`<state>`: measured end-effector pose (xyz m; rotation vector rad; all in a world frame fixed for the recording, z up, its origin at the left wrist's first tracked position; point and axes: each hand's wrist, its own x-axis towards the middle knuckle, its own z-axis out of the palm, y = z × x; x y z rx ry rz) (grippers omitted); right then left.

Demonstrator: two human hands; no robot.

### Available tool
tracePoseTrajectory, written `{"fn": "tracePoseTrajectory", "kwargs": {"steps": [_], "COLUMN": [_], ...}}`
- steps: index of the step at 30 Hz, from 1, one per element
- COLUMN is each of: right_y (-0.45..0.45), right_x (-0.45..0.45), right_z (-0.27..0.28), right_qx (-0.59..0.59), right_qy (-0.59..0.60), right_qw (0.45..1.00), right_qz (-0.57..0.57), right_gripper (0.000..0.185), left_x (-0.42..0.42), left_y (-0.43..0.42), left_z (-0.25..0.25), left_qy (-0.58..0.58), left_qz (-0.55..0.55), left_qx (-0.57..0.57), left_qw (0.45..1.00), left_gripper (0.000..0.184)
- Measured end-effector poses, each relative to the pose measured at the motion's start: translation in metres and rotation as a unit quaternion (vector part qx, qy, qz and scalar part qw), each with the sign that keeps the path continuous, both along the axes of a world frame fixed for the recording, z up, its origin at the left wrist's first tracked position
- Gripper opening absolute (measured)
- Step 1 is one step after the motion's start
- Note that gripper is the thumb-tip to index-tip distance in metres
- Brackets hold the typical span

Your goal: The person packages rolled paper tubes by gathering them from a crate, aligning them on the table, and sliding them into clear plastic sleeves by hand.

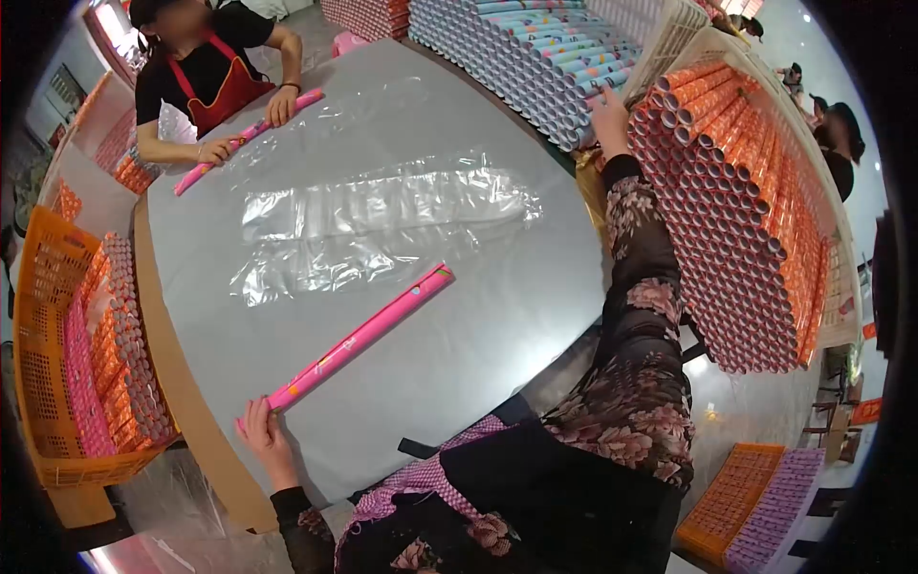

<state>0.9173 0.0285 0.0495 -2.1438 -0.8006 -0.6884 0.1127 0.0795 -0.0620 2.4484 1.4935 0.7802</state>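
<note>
Single head-worn view, facing forward and down (wide, dark-cornered), from just beside the gray table (pixel 507 349)

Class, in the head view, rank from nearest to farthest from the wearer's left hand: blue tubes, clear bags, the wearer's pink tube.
1. Pink tube: touching left hand.
2. Clear bags: mid-table.
3. Blue tubes: stacked beyond table.

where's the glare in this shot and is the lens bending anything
Head view: bright glare on the clear plastic bags, plus a white sheen on the grey tabletop toward the right; head view: wide-angle distortion bows the tabletop's edges, and the corners fall to black; head view: the pink roll has clear edges, but its small print is unreadable.
</note>
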Motion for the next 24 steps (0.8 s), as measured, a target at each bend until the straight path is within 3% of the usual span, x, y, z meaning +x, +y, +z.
{"fn": "tracePoseTrajectory", "kwargs": {"steps": [2,4,5,8,9,19,24], "right_y": [0.000,0.001,0.002,0.007,0.009,0.003,-0.005], "right_x": [-0.009,-0.010,0.008,0.018,0.021,0.004,-0.017], "right_z": [0.017,0.024,0.014,0.006,0.002,0.020,0.023], "right_qx": [-0.029,-0.145,-0.139,-0.204,-0.170,-0.164,-0.188], "right_qy": [-0.009,-0.085,-0.131,-0.163,-0.201,-0.182,-0.217], "right_qw": [1.000,0.986,0.979,0.962,0.961,0.963,0.941], "right_qz": [-0.001,0.012,0.070,0.075,0.089,0.112,0.178], "right_gripper": [0.040,0.048,0.056,0.055,0.051,0.036,0.038], "left_x": [0.000,-0.002,-0.003,-0.004,-0.001,-0.005,-0.006], "left_y": [0.001,0.001,0.002,0.003,0.001,0.002,0.003], "left_z": [0.000,-0.001,-0.002,-0.004,-0.001,-0.004,-0.005], "left_qy": [0.001,0.020,0.023,0.022,0.020,0.019,0.021], "left_qz": [-0.002,0.001,0.000,-0.009,-0.007,-0.010,-0.006], "left_qx": [0.000,0.005,0.003,0.012,0.015,0.018,0.026], "left_qw": [1.000,1.000,1.000,1.000,1.000,1.000,0.999], "left_gripper": [0.026,0.027,0.027,0.029,0.030,0.031,0.029]}}
